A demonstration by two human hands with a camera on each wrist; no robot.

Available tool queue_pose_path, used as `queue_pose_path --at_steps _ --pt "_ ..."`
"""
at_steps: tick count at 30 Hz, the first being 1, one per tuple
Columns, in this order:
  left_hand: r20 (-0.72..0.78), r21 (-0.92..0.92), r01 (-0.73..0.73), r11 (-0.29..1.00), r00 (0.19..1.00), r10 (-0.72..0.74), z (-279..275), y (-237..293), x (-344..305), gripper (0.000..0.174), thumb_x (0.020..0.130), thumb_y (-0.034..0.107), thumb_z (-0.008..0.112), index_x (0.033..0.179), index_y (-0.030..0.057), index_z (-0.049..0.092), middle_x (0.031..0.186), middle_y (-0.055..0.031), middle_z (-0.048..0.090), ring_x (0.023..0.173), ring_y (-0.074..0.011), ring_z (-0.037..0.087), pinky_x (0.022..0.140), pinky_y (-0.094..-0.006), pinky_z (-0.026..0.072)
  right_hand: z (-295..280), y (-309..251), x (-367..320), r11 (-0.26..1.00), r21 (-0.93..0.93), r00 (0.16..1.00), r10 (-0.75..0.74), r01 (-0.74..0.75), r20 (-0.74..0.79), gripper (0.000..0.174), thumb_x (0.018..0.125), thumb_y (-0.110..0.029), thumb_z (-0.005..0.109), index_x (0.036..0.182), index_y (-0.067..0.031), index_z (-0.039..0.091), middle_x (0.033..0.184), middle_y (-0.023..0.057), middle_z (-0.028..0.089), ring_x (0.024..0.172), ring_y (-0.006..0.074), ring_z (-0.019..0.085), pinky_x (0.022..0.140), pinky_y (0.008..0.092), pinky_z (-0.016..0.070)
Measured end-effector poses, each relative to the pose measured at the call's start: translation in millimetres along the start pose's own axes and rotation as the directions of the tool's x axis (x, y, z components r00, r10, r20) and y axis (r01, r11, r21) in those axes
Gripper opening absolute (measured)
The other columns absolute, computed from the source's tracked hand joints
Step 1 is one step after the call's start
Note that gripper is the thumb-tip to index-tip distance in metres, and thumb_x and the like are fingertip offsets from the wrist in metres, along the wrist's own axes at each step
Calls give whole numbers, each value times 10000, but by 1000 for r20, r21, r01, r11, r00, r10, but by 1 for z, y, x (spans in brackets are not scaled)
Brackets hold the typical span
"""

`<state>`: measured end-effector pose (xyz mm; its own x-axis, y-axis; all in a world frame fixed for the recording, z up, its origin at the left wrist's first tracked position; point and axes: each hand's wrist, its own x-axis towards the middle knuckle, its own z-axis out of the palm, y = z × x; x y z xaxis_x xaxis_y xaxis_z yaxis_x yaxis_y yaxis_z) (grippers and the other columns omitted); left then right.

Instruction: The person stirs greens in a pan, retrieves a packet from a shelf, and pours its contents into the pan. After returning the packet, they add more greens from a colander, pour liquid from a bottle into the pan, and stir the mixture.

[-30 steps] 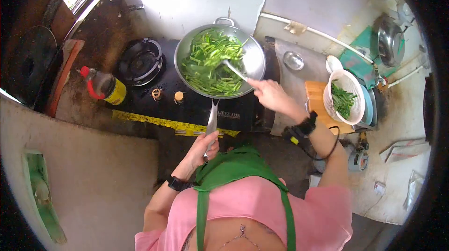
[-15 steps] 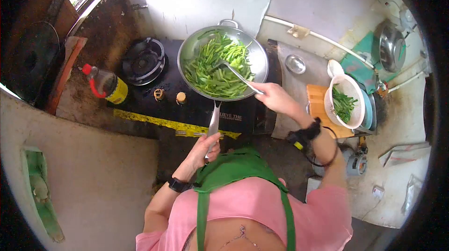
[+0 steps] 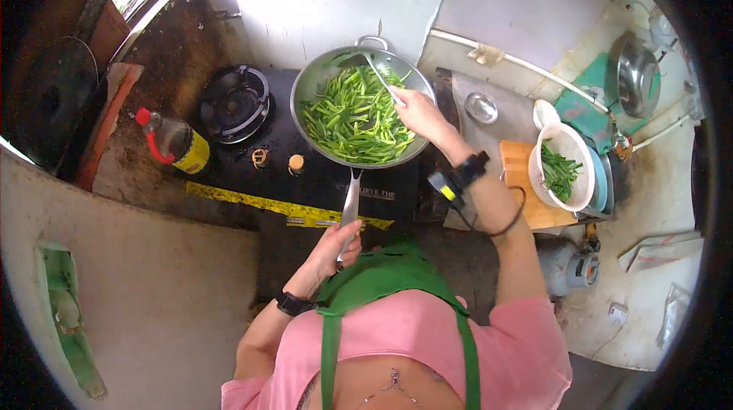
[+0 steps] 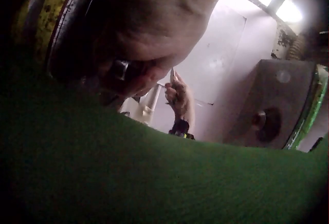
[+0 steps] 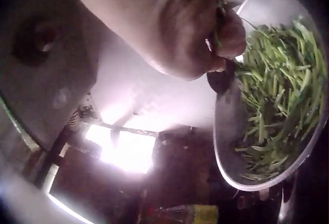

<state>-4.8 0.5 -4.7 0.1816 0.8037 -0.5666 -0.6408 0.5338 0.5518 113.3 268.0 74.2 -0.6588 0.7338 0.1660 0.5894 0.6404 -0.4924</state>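
Observation:
A large steel wok (image 3: 311, 78) sits on the stove, with chopped green stalks and leaves (image 3: 355, 120) spread over its bottom. My left hand (image 3: 334, 248) grips the wok's long handle (image 3: 351, 200) close to the green apron. In my right hand (image 3: 421, 118) is the handle of a metal spatula (image 3: 378, 74), held above the right side of the wok. The spatula's head reaches the wok's far wall, beyond the greens. From the right wrist, its dark head (image 5: 222, 82) shows below the curled fingers, beside the greens.
Left of the wok are a bare burner (image 3: 235, 104) and a red-capped bottle (image 3: 174, 143). To the right stand a small metal bowl (image 3: 481, 108), a wooden board (image 3: 519, 166) and a white colander (image 3: 586, 173) holding more greens. A gas cylinder (image 3: 561, 265) stands below.
My right hand has moved up and left, carrying the spatula from the middle of the greens to the wok's far side. The greens lie more evenly spread. My left hand stays on the handle.

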Motion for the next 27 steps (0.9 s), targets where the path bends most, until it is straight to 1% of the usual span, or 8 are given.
queue_pose_path --at_steps 2,5,9,10,14,16,20,27 --pt "-5 8 9 1000 1000 -9 2 2 -3 238 892 303 564 821 114 437 557 28 399 401 -62 330 352 -222 230 35 0 12 985 104 989 144 -139 -42 442 810 -107 497 1251 -120 520 944 246 611 889 380 603 781 429 473" --pt "-15 7 -4 1000 1000 4 5 4 -5 225 895 294 557 826 117 437 564 28 404 400 -61 330 350 -223 230 47 0 -24 986 137 990 81 -97 118 452 807 -119 527 1259 -141 520 977 217 620 882 337 622 781 403 472" --pt "-21 20 19 1000 1000 -19 5 6 -6 221 901 291 551 827 122 430 566 30 405 399 -60 329 350 -220 229 -28 -1 -68 981 194 962 -36 -18 271 453 802 -89 530 1254 -115 518 970 186 630 799 239 606 763 317 461" --pt "-17 15 20 1000 1000 -19 4 6 -5 223 903 292 549 824 124 426 565 31 405 399 -59 328 350 -218 229 -49 -5 -79 981 192 970 -75 31 229 455 779 -108 506 1232 -149 538 1010 226 607 914 343 617 797 394 478" --pt "-14 6 20 1000 1000 -20 5 7 -5 230 909 294 545 816 127 416 559 32 405 395 -59 324 348 -217 231 -99 -34 -107 991 97 876 37 -95 480 476 783 -117 524 1258 -144 515 988 237 602 898 364 609 802 406 471" --pt "-18 12 16 1000 1000 -16 6 6 -5 227 909 294 546 824 126 419 559 33 406 394 -58 324 348 -217 233 -57 -24 -114 991 92 937 -119 94 328 451 799 -103 499 1249 -104 514 952 259 597 866 387 597 779 456 465" --pt "-15 33 4 999 1000 -4 6 6 -6 223 904 299 555 853 121 431 558 33 409 394 -56 329 345 -217 239 -3 -23 -66 997 71 981 1 -15 194 431 808 -93 487 1236 -118 527 932 248 608 852 386 604 771 460 474" --pt "-83 38 -3 999 997 6 8 7 -7 232 908 309 543 828 109 456 550 23 421 374 -65 325 312 -227 227 37 0 3 956 286 996 -83 71 31 398 816 -130 514 1212 -121 551 961 217 626 877 354 621 792 421 486"
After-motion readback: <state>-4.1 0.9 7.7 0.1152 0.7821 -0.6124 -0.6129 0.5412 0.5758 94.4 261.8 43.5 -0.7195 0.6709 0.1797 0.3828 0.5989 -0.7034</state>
